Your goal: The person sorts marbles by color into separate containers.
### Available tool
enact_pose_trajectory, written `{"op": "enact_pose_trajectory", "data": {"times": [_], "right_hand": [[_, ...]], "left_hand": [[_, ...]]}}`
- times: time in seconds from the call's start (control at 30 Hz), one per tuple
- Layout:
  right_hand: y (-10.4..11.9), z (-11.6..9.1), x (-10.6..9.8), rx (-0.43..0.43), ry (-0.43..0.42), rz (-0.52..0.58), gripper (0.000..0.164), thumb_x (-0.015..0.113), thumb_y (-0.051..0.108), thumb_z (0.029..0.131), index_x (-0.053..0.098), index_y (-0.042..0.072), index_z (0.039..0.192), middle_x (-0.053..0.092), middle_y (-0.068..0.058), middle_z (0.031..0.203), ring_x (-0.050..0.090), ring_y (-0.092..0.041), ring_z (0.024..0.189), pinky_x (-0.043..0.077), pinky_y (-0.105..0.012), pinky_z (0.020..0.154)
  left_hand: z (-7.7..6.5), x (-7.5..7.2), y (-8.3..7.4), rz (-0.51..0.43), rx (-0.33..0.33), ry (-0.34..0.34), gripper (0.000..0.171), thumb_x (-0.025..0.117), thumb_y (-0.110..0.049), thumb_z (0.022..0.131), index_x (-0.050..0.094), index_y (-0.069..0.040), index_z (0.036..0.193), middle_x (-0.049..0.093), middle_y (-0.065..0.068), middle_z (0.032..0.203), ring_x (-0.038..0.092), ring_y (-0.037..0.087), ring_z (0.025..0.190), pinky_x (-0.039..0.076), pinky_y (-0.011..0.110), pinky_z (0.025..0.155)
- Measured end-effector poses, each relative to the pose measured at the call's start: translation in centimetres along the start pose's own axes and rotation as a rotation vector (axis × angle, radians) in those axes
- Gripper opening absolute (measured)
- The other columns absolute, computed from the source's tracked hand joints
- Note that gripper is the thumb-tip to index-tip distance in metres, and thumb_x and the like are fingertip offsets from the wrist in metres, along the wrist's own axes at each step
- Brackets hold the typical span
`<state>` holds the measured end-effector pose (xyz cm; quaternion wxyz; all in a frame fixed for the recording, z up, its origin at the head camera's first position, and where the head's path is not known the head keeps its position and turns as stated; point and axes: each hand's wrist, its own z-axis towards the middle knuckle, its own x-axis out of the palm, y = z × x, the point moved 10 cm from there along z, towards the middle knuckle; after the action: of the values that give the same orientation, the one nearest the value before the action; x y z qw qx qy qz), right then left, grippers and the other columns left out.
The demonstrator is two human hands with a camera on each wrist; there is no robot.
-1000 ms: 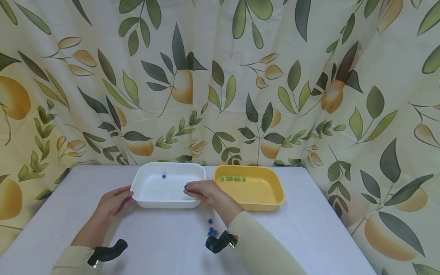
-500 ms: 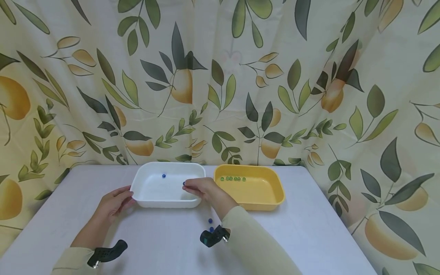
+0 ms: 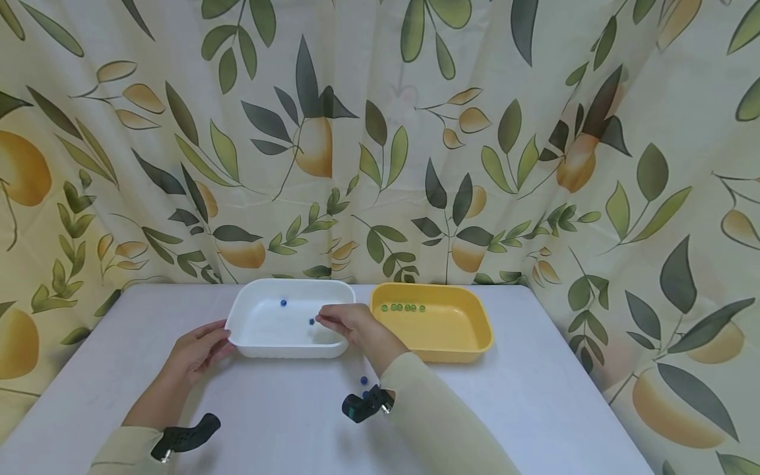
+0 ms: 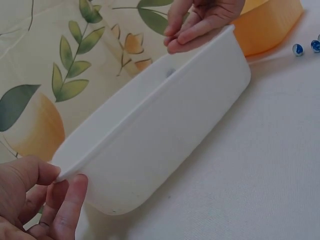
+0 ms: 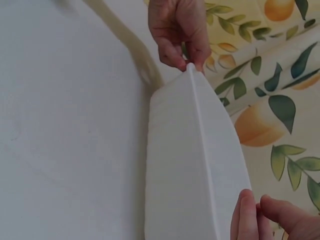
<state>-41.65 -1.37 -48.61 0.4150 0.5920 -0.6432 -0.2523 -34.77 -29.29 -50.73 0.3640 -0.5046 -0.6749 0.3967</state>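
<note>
My left hand (image 3: 198, 351) pinches the rim of the white tray (image 3: 273, 351) at its left end, thumb on top and fingers beneath. Over the right part of that tray is my right hand (image 3: 351, 323), its fingers extended and holding nothing. A blue marble (image 3: 311, 321) shows in the tray just off the right fingertips; the left wrist view has this marble (image 4: 170, 72) below the fingers, partly hidden by the rim. Another blue marble (image 3: 283, 303) lies farther back in the tray. In the right wrist view, thumb and fingertips (image 5: 246, 212) stand slightly apart.
A yellow tray (image 3: 475, 340) stands to the right, with several green marbles (image 3: 407, 308) in a row along its back. In front of the trays, blue marbles (image 3: 364, 380) lie on the white tablecloth (image 3: 285, 415), partly hidden by the right wrist camera. A patterned curtain (image 3: 380, 165) hangs behind.
My right hand has moved slightly left over the white tray and let go of the blue marble, which now shows apart from the fingertips. The left hand keeps its grip on the rim.
</note>
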Motion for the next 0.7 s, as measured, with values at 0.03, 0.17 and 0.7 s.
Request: {"op": "enact_pose_trajectory", "data": {"times": [0.03, 0.17, 0.7], "right_hand": [[0.0, 0.0, 0.0, 0.000, 0.001, -0.001, 0.030, 0.069, 0.000, 0.089, 0.066, -0.008, 0.118, 0.074, -0.015, 0.096, 0.074, -0.021, 0.090, 0.059, -0.022, 0.078], [-0.1, -0.2, -0.2, 0.005, 0.000, -0.005, 0.030, 0.069, 0.002, 0.090, 0.066, -0.006, 0.118, 0.074, -0.015, 0.098, 0.074, -0.021, 0.091, 0.059, -0.022, 0.078], [-0.6, -4.0, -1.7, -0.080, 0.149, -0.143, 0.039, 0.066, 0.011, 0.094, 0.059, -0.007, 0.128, 0.066, -0.023, 0.123, 0.073, -0.017, 0.093, 0.058, -0.023, 0.085]], "left_hand": [[0.0, 0.0, 0.0, -0.001, -0.002, 0.000, 0.062, 0.061, -0.010, 0.096, 0.032, 0.004, 0.149, 0.063, -0.009, 0.084, 0.068, 0.005, 0.074, 0.060, 0.024, 0.080], [0.0, 0.1, 0.0, -0.007, -0.006, 0.002, 0.062, 0.061, -0.010, 0.096, 0.031, 0.003, 0.149, 0.063, -0.008, 0.084, 0.068, 0.005, 0.074, 0.060, 0.024, 0.081], [0.0, 0.2, 0.2, -0.056, -0.009, 0.010, 0.056, 0.060, -0.008, 0.096, 0.037, 0.002, 0.146, 0.064, -0.009, 0.082, 0.067, 0.005, 0.075, 0.060, 0.023, 0.079]]}}
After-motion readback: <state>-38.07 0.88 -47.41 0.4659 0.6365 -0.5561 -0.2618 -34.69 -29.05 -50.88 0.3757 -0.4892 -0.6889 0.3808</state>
